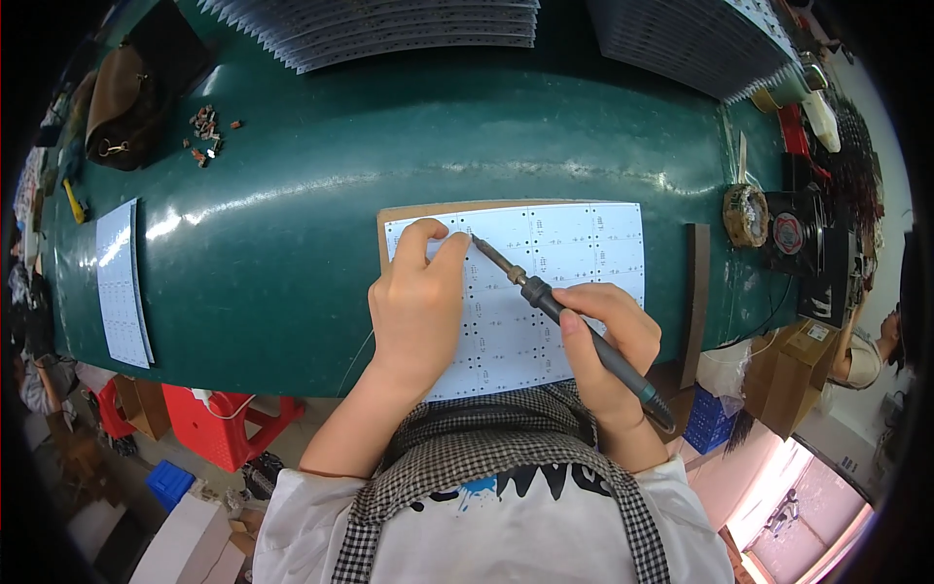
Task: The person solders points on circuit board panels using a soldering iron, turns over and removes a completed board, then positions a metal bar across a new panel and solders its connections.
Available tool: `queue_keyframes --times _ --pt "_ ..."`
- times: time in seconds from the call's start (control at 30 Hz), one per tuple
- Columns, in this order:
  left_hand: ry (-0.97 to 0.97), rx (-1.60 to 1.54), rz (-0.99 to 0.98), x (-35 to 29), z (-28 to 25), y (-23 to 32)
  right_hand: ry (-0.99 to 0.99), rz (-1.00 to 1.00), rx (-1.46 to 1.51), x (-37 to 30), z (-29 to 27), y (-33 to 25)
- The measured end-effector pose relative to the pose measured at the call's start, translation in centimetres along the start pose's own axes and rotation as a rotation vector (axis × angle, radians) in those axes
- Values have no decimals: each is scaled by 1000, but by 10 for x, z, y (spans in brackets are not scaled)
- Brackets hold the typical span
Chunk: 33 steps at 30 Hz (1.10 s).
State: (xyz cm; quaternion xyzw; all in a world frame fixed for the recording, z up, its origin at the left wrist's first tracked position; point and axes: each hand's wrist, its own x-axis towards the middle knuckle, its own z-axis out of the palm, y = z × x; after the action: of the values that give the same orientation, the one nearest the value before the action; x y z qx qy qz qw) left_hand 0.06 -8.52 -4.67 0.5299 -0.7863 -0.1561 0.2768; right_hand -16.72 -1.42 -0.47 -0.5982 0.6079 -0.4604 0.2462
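A white circuit board panel (516, 336), printed with rows of small dark marks, lies on a brown backing board (382, 229). My right hand (618, 341) grips a soldering iron (548, 302) by its dark handle. The iron slants up to the left, its tip near the upper left part of the panel. Over the panel's left side, my left hand (416, 302) is closed, thumb and index finger reaching toward that tip. A thin solder wire (358, 358) runs up to this hand from below; its end between the fingers is hidden.
Stacks of white panels (409, 29) stand at the green table's (272, 253) far edge. More panels (122, 282) lie at the left, below small loose parts (204, 131) and a brown bag (119, 107). A dark bar (695, 302) and a tape roll (745, 214) are at the right.
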Motion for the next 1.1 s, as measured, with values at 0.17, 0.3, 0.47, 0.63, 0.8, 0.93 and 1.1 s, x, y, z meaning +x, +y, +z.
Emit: queue_keyframes --times 0.17,0.3,0.47,0.63,0.8,0.93,1.1 --pt "49 -95 75 2 0 -3 18 21 9 -5 -2 -3" --pt "-104 -186 -113 -10 -21 13 45 -41 -24 -12 -9 -3" --pt "-41 -230 -61 -20 -16 9 8 -27 2 -21 -11 -3" --pt "-10 -157 -59 -19 -9 9 -12 -22 -24 -21 -7 -3" --pt "14 -123 -51 -19 -6 11 -12 -22 -13 -23 -4 -1" --pt "13 -127 -56 -18 -7 10 -19 -23 -5 -24 -4 -2" --pt "-24 -185 -126 -18 -10 12 -8 -35 -2 -25 -2 -3"
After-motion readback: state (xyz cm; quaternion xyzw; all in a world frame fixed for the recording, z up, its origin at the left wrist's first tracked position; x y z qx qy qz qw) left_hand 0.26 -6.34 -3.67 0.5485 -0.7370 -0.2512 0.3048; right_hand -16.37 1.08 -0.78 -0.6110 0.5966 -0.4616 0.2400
